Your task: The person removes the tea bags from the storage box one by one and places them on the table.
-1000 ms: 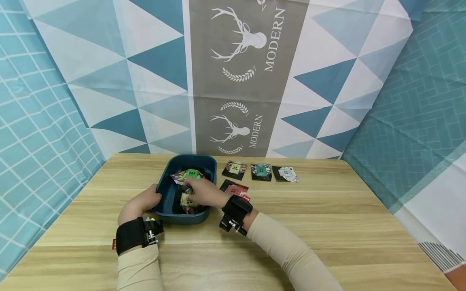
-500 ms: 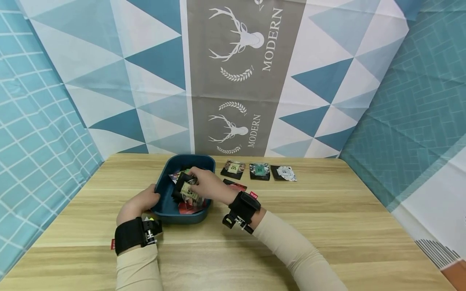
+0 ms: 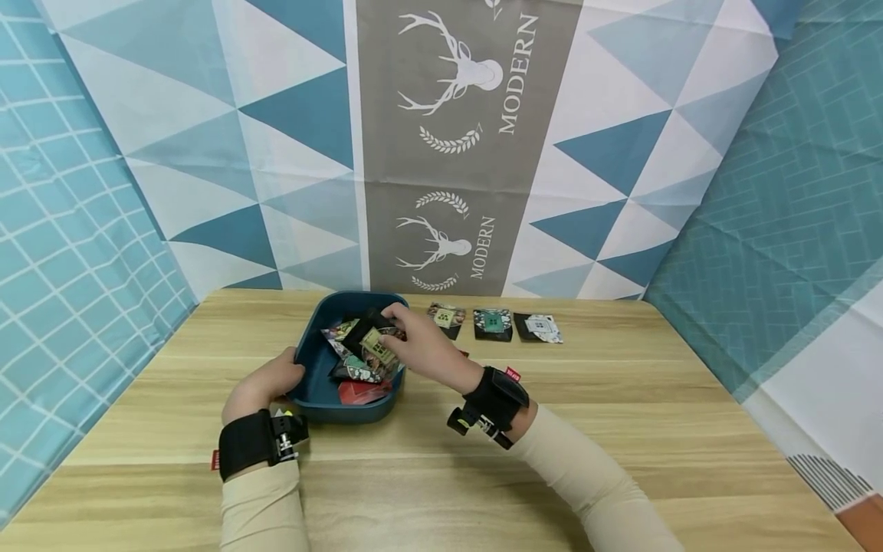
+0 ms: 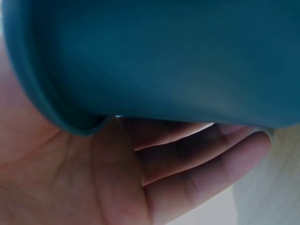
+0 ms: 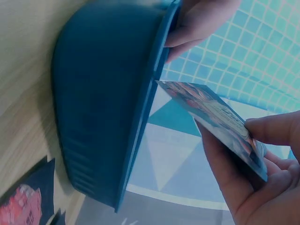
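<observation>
A dark blue plastic bin stands on the table with several small flat packets inside. My left hand grips its left rim; the left wrist view shows the fingers along the bin's outer wall. Between thumb and fingers, my right hand pinches a black packet with a cream label, tilted above the bin's right rim. The same packet appears edge-on in the right wrist view, raised off the rim. Below it in the bin lie a green-and-white packet and a red packet.
Right of the bin, three packets form a row at the back: one cream-labelled, one green-labelled, one white-labelled. A red packet lies on the table near the bin, mostly hidden by my right arm in the head view. Patterned cloth hangs behind.
My right hand has lifted the cream-labelled black packet from inside the bin and moved it up and right to the rim, uncovering the red and green packets. The left hand stays put.
</observation>
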`<state>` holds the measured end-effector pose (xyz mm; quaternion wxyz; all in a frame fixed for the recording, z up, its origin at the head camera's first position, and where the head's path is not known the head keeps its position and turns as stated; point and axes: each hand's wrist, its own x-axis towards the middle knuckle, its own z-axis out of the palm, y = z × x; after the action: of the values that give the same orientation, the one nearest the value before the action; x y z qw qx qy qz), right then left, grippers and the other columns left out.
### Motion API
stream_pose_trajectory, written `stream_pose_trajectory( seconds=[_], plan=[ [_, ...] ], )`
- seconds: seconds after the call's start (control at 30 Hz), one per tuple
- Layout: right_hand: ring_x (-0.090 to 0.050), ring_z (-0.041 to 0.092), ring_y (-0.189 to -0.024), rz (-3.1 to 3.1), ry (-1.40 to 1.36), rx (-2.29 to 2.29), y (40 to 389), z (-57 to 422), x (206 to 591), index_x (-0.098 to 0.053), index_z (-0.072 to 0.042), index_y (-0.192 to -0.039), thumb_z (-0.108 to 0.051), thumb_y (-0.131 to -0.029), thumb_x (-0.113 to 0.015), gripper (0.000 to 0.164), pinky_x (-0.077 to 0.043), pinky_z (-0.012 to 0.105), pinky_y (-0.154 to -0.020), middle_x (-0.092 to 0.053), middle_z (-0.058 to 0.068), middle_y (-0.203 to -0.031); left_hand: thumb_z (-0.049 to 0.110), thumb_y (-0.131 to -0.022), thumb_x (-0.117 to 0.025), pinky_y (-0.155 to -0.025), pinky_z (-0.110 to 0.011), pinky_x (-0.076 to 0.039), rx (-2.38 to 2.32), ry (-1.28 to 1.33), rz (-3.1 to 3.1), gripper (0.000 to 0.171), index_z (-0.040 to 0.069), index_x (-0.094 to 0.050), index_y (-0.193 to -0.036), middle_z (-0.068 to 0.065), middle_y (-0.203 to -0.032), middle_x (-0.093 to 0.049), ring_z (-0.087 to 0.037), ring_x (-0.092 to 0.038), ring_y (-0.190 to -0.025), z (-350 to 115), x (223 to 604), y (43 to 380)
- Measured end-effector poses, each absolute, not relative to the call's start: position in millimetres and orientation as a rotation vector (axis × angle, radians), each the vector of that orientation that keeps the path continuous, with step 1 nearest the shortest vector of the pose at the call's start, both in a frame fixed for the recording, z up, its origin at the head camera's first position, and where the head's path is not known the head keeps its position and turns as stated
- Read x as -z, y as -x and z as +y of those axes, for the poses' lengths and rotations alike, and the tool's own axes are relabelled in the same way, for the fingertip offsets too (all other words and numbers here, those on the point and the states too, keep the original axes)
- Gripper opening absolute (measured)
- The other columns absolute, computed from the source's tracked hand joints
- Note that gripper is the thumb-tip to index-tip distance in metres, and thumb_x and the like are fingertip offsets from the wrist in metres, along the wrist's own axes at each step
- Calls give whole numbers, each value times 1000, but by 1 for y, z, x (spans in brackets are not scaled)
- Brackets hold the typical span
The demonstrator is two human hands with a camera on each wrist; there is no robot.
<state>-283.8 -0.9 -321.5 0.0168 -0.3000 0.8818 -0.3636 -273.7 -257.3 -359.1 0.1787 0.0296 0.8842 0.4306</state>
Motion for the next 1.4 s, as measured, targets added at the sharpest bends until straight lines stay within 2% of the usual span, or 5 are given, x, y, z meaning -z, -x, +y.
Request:
stream_pose_trajectory(
  seconds=[0.3, 1.07, 1.17, 1.27, 1.4],
  plan=[
    [-45, 10, -63, 2875, 994, 1087, 278, 25, 309, -49, -14, -130, -21, -96, -52, 36, -35, 26, -65, -60, -2, -90, 5, -92, -24, -75, -42, -51, -1206, -91, 2529, 50, -17, -13, -135, -37, -121, -36, -39, -51, -96, -258, 359, 276],
    [-39, 10, -54, 2990, 822, 691, 286, 107, 334, -50, -7, -132, -15, -93, -55, 39, -33, 28, -59, -63, 5, -95, 4, -92, -25, -77, -43, -49, -1190, -82, 2533, 51, -17, -12, -136, -37, -121, -35, -40, -49, -98, -256, 357, 274],
    [-47, 14, -61, 2974, 780, 692, 289, 118, 337, -53, -7, -126, -15, -92, -56, 35, -37, 31, -62, -61, 4, -90, 4, -92, -24, -76, -43, -50, -1201, -75, 2524, 51, -16, -11, -137, -37, -122, -35, -40, -49, -97, -255, 357, 273],
    [-59, 22, -84, 2956, 757, 680, 291, 128, 340, -54, -6, -123, -14, -91, -57, 32, -45, 34, -73, -62, 9, -104, 5, -93, -23, -75, -42, -50, -1227, -63, 2500, 51, -15, -9, -138, -38, -124, -33, -40, -50, -98, -255, 357, 273],
    [-58, 28, -104, 2867, 655, 693, 299, 139, 344, -54, -7, -124, -13, -91, -59, 34, -46, 38, -83, -58, 14, -120, 5, -94, -22, -75, -42, -50, -1243, -59, 2482, 52, -14, -6, -139, -38, -125, -30, -41, -49, -99, -256, 358, 273]
  ],
)
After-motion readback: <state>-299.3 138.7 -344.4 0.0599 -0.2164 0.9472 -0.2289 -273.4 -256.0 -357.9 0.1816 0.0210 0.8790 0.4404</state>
